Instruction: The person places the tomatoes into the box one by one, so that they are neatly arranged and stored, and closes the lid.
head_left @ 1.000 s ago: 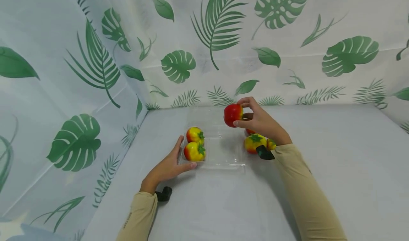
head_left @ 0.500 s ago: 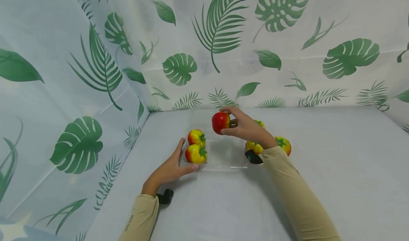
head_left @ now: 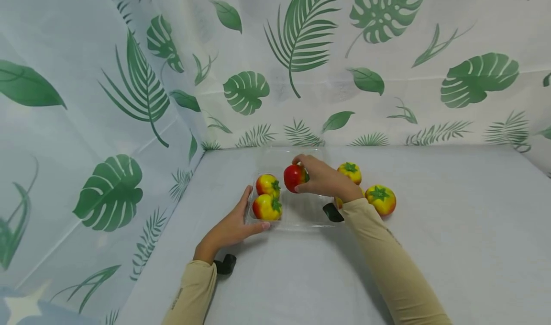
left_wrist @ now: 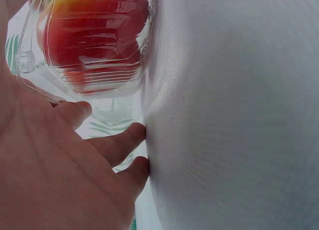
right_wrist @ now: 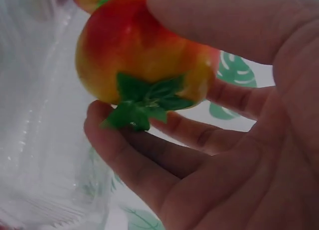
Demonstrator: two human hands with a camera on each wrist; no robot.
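Note:
In the head view my right hand (head_left: 320,176) holds a red-yellow persimmon (head_left: 294,178) above a clear plastic box (head_left: 305,215). The right wrist view shows the thumb on one side of this persimmon (right_wrist: 134,56) and fingers on the other, with its green leafy cap towards the palm. Two persimmons, a far one (head_left: 267,184) and a near one (head_left: 267,207), sit in the left part of the box. My left hand (head_left: 232,227) rests against the box's left end, fingers along the side and thumb at the front. Its lower fingertips touch the table in the left wrist view.
Right of the box lie a far persimmon (head_left: 350,172) and a nearer one (head_left: 381,200); another is mostly hidden behind my right wrist. The box's clear lid (head_left: 290,153) lies folded back. A leaf-patterned curtain (head_left: 318,90) stands behind the white table (head_left: 452,219).
My right hand has carried the persimmon left and down, over the box. The persimmons on the right have come more into view. My left hand has kept its place at the box.

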